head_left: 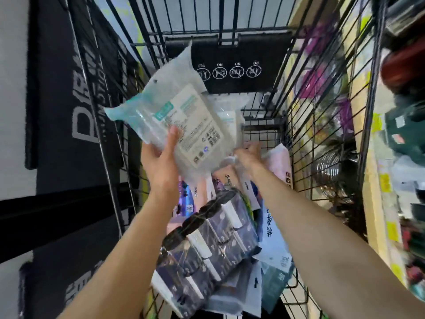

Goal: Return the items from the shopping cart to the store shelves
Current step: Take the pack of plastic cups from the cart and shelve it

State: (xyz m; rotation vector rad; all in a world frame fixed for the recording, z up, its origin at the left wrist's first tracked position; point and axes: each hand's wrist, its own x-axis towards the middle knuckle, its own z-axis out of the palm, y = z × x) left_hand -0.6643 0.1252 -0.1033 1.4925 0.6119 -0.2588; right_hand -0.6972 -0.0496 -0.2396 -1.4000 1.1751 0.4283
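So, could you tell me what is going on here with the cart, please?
A person is unloading a wire shopping cart beside store shelves. The left hand holds a clear plastic packet raised above the basket, thumb on its face. The right hand reaches down among the remaining packets; its grip is too blurred to judge. A dark multipack and other packets still lie in the cart.

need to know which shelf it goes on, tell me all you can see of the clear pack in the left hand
The clear pack is a soft see-through plastic bag with pale contents, a teal-and-white printed label and a barcode. It is tilted, lifted above the goods in the cart. The left hand grips its lower edge, thumb on the front. The print is too blurred to read.
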